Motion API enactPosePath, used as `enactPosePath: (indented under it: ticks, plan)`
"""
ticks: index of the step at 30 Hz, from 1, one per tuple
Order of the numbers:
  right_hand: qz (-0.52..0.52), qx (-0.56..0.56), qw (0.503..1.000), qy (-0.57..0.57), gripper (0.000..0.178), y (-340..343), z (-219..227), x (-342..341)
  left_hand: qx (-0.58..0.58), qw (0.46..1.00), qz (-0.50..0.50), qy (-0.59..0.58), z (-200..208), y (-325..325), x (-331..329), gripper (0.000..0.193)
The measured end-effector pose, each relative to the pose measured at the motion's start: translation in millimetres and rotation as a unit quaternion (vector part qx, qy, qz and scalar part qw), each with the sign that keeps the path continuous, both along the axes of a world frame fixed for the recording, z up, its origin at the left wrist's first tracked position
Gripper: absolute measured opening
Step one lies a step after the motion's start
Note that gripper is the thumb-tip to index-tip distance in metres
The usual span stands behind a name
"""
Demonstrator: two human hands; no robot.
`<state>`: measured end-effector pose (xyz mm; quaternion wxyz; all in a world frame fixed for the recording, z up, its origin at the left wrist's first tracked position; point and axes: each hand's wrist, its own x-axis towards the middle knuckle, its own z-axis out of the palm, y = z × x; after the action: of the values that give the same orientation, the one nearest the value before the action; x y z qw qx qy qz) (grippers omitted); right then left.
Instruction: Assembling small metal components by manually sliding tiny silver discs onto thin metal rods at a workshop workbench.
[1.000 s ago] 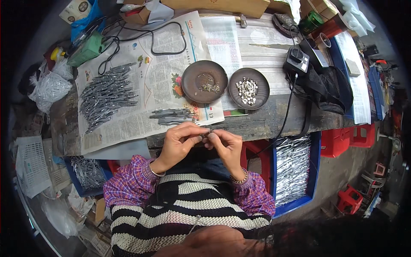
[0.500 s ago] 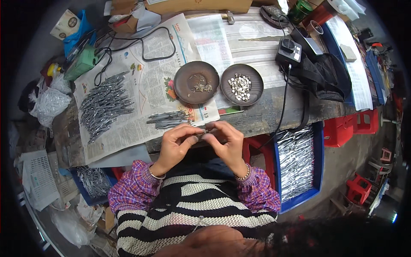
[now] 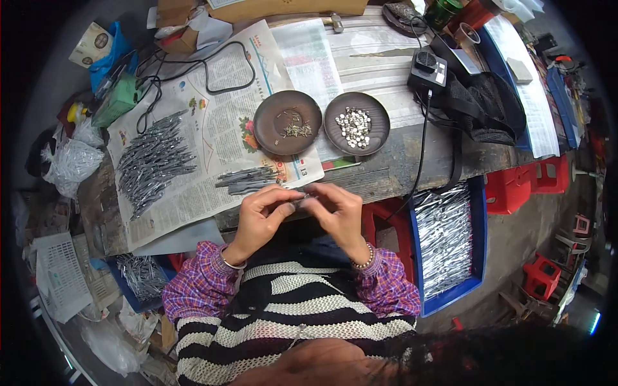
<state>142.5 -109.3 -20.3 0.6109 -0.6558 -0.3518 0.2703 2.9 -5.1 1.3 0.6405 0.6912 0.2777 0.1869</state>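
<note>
My left hand [image 3: 262, 219] and my right hand [image 3: 341, 220] meet just off the table's near edge, each closed in a pinch. A small metal piece between the fingertips is mostly hidden, so its kind cannot be told. Just beyond the left fingers, a short row of slim grey metal pieces [image 3: 248, 180] rests on newspaper [image 3: 215, 138]. Farther off stand two dark round dishes. The left dish [image 3: 265, 132] holds small brassy pins [image 3: 296, 130]; the right dish [image 3: 381, 117] holds small silvery round pieces [image 3: 354, 128].
A large pile of grey metal pieces [image 3: 156, 161] covers the newspaper's left part. Black cable [image 3: 251, 80] curls behind it. At right are a black boxy device [image 3: 427, 69] and a mesh bag [image 3: 486, 109]. Below stands a blue tray [image 3: 481, 257] of shiny metal pieces beside red stools [image 3: 508, 192].
Both hands stay together in a pinch, with the right fingertips shifting slightly over the small piece. The table and the things on it appear slightly farther left in the view.
</note>
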Motion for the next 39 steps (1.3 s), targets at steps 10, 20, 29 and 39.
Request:
enactPosePath:
  ticks: [10,20,29,39]
  plan:
    - [0.017,0.002,0.999,-0.037,0.009,-1.8,-2.8,-1.6,0.012,1.0,0.006,-0.026,-2.9,-1.1,0.5,0.02]
    - [0.078,-0.018,0.99,0.113,0.008,-5.8,-5.7,-2.8,-0.01,0.999,0.02,-0.032,3.6,-3.9,-10.5,0.019]
    - [0.085,-0.02,0.99,0.115,0.011,-2.0,-11.6,-5.0,0.298,0.933,0.196,0.044,-3.7,22.0,-133.8,0.004]
    - [0.09,-0.062,0.993,0.046,0.017,-1.6,-13.9,-7.4,0.524,0.83,0.159,0.108,-28.8,22.5,-153.9,0.013]
